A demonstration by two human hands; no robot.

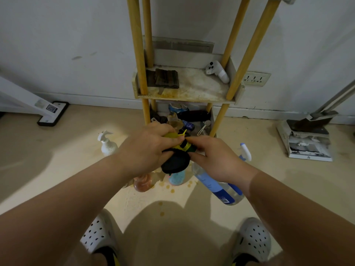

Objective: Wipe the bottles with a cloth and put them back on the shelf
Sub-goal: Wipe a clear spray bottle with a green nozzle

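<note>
Beige floor point(57, 169) is spread beneath both hands. A dark bottle point(175, 163) with yellow and green parts is gripped by the left hand point(148, 148) and pinched by the right hand point(215, 156), held in the air before the shelf point(192, 89). Beneath them, a blue spray bottle point(217, 185), a pink bottle point(143, 182) and a white pump bottle point(108, 145) are set on the floor. A folded cloth point(166, 78) is laid on the shelf.

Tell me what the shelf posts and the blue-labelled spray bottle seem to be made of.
Shelf posts: probably wood or bamboo; round, matte yellow-tan, no shine. Spray bottle: likely clear plastic, smooth and glossy; one sees through it.
</note>
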